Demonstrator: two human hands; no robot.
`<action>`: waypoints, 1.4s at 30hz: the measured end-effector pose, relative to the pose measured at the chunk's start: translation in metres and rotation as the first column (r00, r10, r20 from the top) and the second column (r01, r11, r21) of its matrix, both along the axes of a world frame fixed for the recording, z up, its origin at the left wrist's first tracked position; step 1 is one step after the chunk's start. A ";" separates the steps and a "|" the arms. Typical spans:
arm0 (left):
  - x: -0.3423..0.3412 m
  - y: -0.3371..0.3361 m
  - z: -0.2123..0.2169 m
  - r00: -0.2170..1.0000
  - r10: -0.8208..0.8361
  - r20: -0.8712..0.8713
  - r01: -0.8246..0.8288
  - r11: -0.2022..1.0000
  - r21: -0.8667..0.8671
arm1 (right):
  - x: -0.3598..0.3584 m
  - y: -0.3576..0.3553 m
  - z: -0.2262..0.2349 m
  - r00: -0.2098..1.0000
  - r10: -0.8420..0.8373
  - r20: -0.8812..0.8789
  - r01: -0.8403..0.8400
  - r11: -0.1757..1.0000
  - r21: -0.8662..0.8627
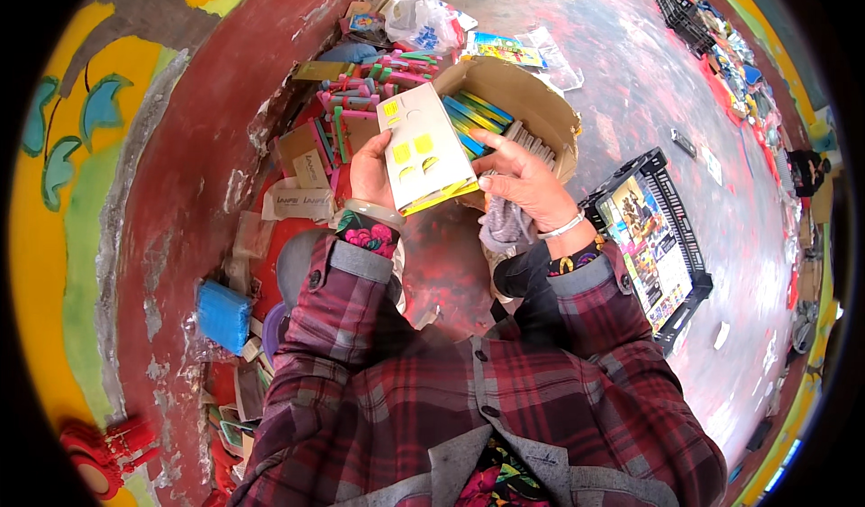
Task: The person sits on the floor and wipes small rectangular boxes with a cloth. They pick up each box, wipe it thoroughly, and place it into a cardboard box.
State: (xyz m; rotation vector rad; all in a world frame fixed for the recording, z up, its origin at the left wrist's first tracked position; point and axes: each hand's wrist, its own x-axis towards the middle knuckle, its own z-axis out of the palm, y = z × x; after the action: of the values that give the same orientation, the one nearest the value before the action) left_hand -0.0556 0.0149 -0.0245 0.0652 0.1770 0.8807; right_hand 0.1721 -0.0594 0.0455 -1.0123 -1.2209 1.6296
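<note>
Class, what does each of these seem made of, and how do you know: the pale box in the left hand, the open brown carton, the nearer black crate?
Pale box: probably thin card, smooth, with flat faces and crisp edges. Brown carton: apparently cardboard, matte, with a ragged rim. Black crate: likely moulded plastic, judging by its slotted sides; finish unclear.
</note>
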 end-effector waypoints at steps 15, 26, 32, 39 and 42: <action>0.011 -0.005 0.007 0.954 -0.026 -0.300 0.036 0.999 0.027 | 0.008 0.000 0.004 0.879 -0.049 0.474 -0.151 0.915 0.374; 0.024 -0.003 -0.021 0.905 -0.346 -0.247 0.348 0.937 -0.035 | -0.005 -0.008 0.014 0.854 -0.218 0.473 -0.105 0.817 0.567; 0.027 -0.006 -0.030 0.883 -0.270 -0.383 0.299 0.954 0.016 | -0.009 -0.013 0.023 0.804 -0.276 0.526 -0.172 0.739 0.651; 0.027 -0.014 -0.005 0.914 -0.336 -0.228 0.336 0.941 -0.039 | -0.015 -0.017 0.021 0.657 -0.464 0.594 -0.271 0.590 0.761; 0.027 -0.014 -0.009 0.919 -0.359 -0.164 0.361 0.932 -0.018 | -0.020 -0.020 0.026 0.555 -0.582 0.595 -0.295 0.532 0.794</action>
State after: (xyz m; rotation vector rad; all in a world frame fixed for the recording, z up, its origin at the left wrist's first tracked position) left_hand -0.0287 0.0011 -0.0339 0.1775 0.3042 0.5066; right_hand 0.1526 -0.0793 0.0713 -1.1658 -2.1471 0.0652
